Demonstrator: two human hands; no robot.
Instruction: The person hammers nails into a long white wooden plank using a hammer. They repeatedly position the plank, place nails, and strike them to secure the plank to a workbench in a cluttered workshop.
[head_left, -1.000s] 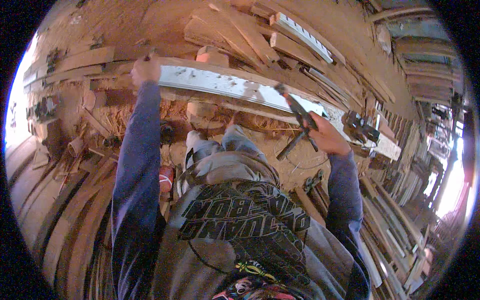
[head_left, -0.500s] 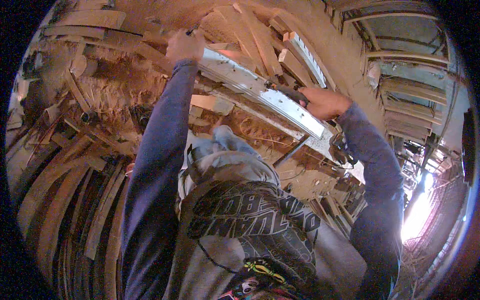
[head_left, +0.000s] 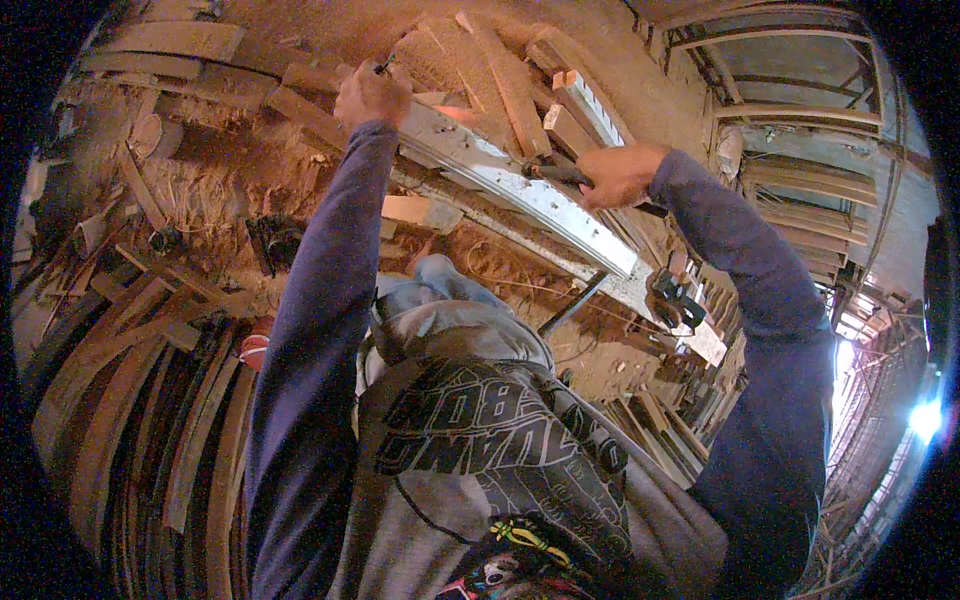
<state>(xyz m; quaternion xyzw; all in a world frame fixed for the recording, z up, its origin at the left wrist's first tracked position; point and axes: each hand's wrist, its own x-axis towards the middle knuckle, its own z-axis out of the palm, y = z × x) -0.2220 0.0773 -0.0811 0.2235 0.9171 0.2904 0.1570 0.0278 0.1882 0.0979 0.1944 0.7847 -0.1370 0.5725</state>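
Note:
A long white-painted board [head_left: 520, 185] with dark spots along its face slants from upper left down to the right. At its far left end my left hand [head_left: 374, 97] is closed, with a small dark tip poking out on top; what it grips is mostly hidden. My right hand [head_left: 622, 174] is wrapped round a dark hammer-like tool [head_left: 560, 175], whose head end lies over the middle of the board. Part of the handle shows behind the fist. On the board's lower right stretch sits a black clamp-like device [head_left: 678, 298].
Dusty planks [head_left: 505, 85] and a white-edged wood block [head_left: 590, 105] lie beyond the board. Curved strips of wood [head_left: 180, 430] are stacked at left. Timber racks [head_left: 810, 180] stand at right. A dark bar [head_left: 572, 303] props against the board near my knee.
My right hand has moved up and left with the tool, uncovering more of it. My left hand stays nearly in place at the board's end.

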